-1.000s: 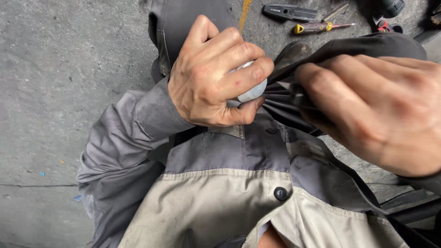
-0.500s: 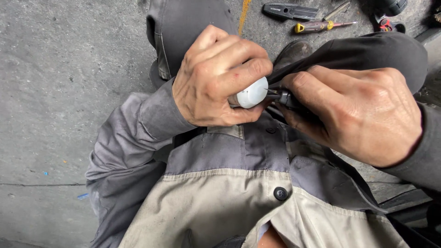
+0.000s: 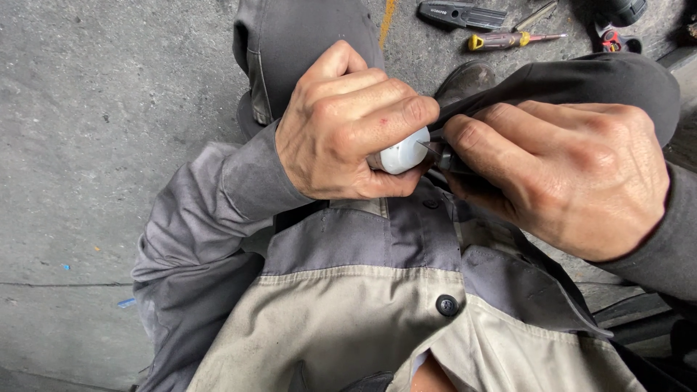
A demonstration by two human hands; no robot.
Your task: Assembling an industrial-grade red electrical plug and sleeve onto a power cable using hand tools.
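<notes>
Between both hands, the left hand (image 3: 348, 127) is curling tight around a white knob (image 3: 401, 154) while the right hand (image 3: 559, 174) is pinching a small metal piece (image 3: 434, 154) against it.

Most of the white round object (image 3: 404, 152) is hidden inside the left hand (image 3: 348, 123), so its full shape cannot be told. The small dark piece (image 3: 438, 155) just right of the white object is largely covered by the right hand (image 3: 566, 174). Above the white object, the top edge cuts off a dark tool (image 3: 459, 13) and a red-and-black tool (image 3: 617, 29).
</notes>
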